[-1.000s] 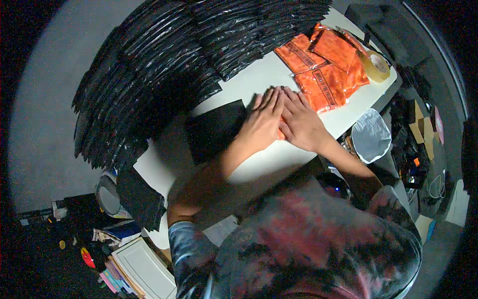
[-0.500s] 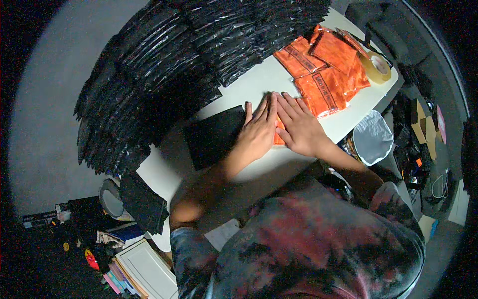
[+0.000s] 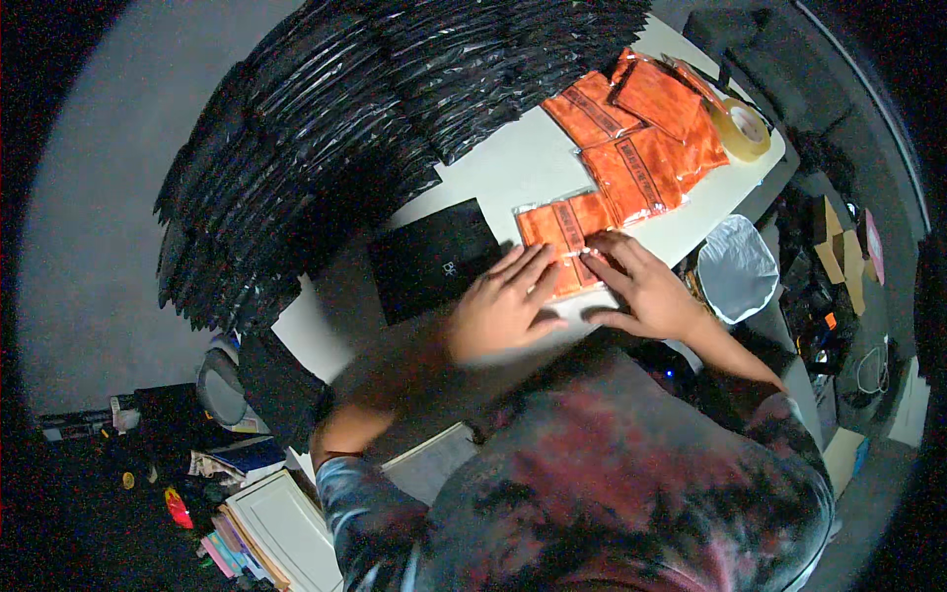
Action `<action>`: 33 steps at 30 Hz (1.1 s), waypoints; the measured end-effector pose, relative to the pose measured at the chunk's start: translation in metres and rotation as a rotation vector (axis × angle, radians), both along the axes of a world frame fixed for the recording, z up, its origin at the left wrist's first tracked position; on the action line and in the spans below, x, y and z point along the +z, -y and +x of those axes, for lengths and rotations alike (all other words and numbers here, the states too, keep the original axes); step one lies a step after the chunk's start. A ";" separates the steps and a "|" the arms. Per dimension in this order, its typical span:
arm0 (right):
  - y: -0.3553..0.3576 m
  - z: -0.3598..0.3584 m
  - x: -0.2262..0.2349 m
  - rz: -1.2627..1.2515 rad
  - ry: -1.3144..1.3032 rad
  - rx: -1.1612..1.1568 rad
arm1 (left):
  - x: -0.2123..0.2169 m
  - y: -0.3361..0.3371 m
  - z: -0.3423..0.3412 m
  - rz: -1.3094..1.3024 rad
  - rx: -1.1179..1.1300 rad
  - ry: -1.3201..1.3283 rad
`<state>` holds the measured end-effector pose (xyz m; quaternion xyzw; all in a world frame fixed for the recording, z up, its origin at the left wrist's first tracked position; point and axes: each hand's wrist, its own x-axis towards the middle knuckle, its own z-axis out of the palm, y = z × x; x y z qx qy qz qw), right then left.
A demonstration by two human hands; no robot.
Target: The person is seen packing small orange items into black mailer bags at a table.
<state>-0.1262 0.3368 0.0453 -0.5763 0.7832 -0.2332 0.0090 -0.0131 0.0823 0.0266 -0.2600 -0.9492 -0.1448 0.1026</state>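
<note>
In front of me a flat orange packet (image 3: 564, 225) in clear plastic, with a dark printed strip, lies on the white table (image 3: 493, 178). My left hand (image 3: 505, 308) rests at its lower left edge, fingers stretched and apart. At the lower right edge is my right hand (image 3: 646, 291), its fingers spread and slightly bent, the tips on the plastic. Neither hand is closed round anything. Just left of my left hand lies a flat black rectangular piece (image 3: 429, 259) with a small white mark. More orange packets (image 3: 641, 173) overlap farther to the right.
Rows of shiny black plastic packages (image 3: 395, 89) fill the table's far left side. A roll of tape (image 3: 742, 130) sits at the far right. A silvery round-topped container (image 3: 738, 268) stands beside the right edge. Folders and papers (image 3: 281, 528) lie lower left.
My hands have moved apart and back toward me from their place together over the orange packet. More of the packet now shows, and so does the black piece's mark.
</note>
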 end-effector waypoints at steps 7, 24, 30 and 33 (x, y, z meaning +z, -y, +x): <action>-0.025 0.004 -0.011 0.040 -0.126 0.123 | 0.004 -0.035 0.025 -0.041 0.096 -0.056; -0.019 -0.012 0.026 0.129 0.247 -0.076 | 0.030 -0.034 0.007 0.387 0.212 0.087; -0.022 -0.008 0.019 0.043 0.303 -0.049 | 0.026 -0.033 0.010 0.200 0.375 -0.009; -0.023 -0.007 0.012 -0.065 0.425 -0.088 | 0.021 -0.022 -0.001 0.470 0.244 -0.030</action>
